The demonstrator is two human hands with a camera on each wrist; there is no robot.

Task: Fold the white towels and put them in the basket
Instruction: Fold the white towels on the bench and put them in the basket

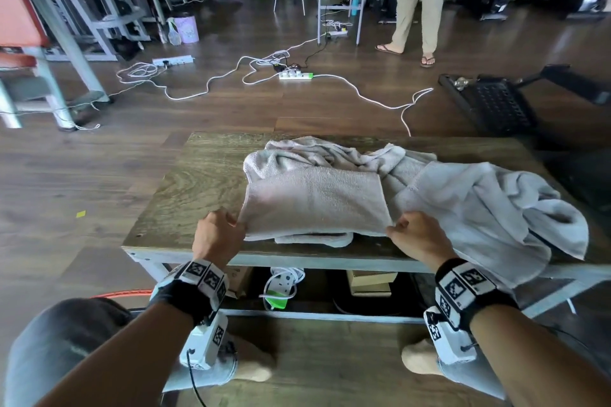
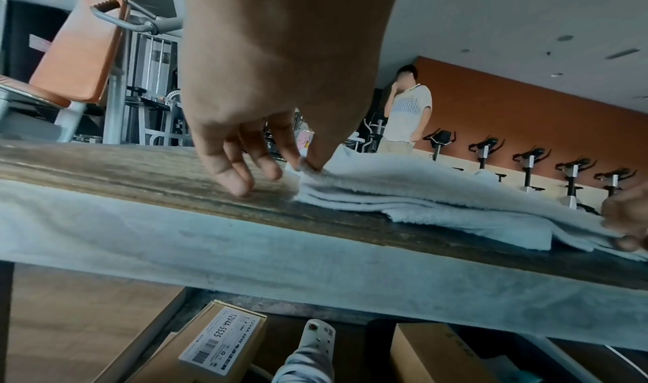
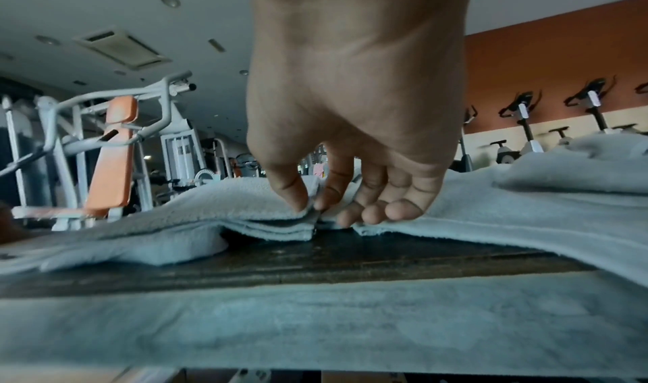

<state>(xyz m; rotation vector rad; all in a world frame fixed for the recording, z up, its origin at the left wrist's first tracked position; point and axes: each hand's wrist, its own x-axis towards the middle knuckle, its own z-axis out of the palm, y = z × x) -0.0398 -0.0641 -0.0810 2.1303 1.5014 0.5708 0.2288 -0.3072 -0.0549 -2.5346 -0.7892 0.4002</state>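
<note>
A white towel [image 1: 314, 201] lies partly folded on the low wooden table [image 1: 198, 175], its near edge doubled over lower layers. My left hand [image 1: 220, 233] pinches the near left corner between thumb and forefinger [image 2: 308, 164]. My right hand [image 1: 415, 236] pinches the near right corner [image 3: 312, 208]. Both corners are lifted slightly off the table. The folded layers [image 2: 403, 195] show stacked in the left wrist view. No basket is in view.
A heap of unfolded white towels [image 1: 479, 201] covers the table's right side and hangs over its edge. Boxes and a power strip [image 1: 281, 287] sit on the shelf below. Cables cross the floor; a person [image 1: 416, 3] stands beyond, among gym machines.
</note>
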